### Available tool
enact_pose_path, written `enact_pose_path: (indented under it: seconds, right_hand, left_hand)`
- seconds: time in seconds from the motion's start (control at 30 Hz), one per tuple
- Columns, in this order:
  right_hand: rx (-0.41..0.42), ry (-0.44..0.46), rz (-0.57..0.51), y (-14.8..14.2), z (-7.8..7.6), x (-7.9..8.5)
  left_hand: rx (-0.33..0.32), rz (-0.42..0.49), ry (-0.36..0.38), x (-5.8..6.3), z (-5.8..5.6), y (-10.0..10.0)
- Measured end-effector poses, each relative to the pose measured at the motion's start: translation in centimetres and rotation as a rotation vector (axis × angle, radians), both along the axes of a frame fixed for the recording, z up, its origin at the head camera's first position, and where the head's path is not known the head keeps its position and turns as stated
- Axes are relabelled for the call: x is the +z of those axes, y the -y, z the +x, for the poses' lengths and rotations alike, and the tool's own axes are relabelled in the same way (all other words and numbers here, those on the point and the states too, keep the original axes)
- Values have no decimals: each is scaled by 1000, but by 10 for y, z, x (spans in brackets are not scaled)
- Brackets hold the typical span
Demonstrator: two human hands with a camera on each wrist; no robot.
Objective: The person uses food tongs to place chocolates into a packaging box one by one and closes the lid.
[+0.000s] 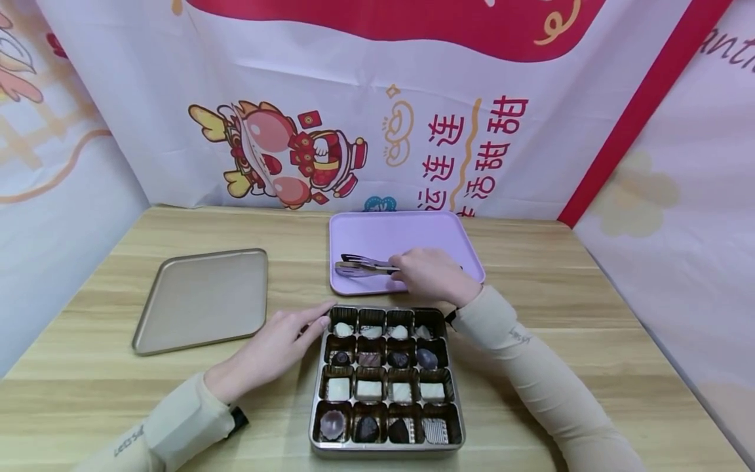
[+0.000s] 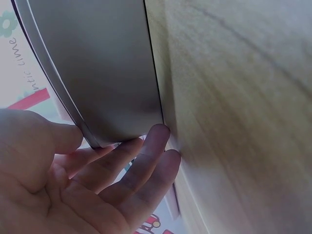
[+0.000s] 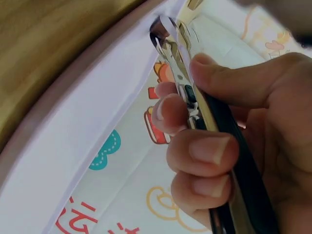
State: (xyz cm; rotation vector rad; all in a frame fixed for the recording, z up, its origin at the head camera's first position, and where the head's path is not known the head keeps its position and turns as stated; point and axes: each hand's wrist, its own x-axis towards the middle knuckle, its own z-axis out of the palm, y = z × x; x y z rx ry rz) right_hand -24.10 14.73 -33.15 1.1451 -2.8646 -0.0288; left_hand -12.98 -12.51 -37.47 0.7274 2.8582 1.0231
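Observation:
My right hand [image 1: 435, 275] grips a pair of metal serving tongs [image 1: 360, 265] with black handles [image 3: 243, 170], its fingers and thumb wrapped around them. The tongs' slotted ends point left over the purple tray [image 1: 407, 229]; whether they touch it I cannot tell. My left hand [image 1: 277, 344] rests against the back left corner of a square metal tin [image 1: 386, 451]. In the left wrist view, its thumb lies by the tin's rim and its fingers [image 2: 156, 141] touch the corner, loosely extended. Rows of dark and white chocolates [image 1: 369, 391] sit in the tin's brown compartments.
A square champagne-coloured baking tray [image 1: 206, 298] lies on the wooden table [image 1: 560, 314] to the left. Behind the purple tray hangs a white printed cloth [image 1: 377, 151] at the table's back edge. Similar cloth walls stand at both sides.

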Motion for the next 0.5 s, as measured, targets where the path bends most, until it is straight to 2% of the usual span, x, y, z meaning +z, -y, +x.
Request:
enact_pose_path:
  seconds: [0.23, 0.37, 0.5]
  right_hand:
    - [56, 41, -46, -20, -3, 19]
    - [83, 40, -87, -50, 2, 33]
    - [111, 60, -114, -82, 11, 48]
  left_hand:
    - [8, -1, -14, 1, -1, 2]
    - [1, 13, -33, 1, 0, 1]
    - [-4, 12, -12, 1, 1, 2]
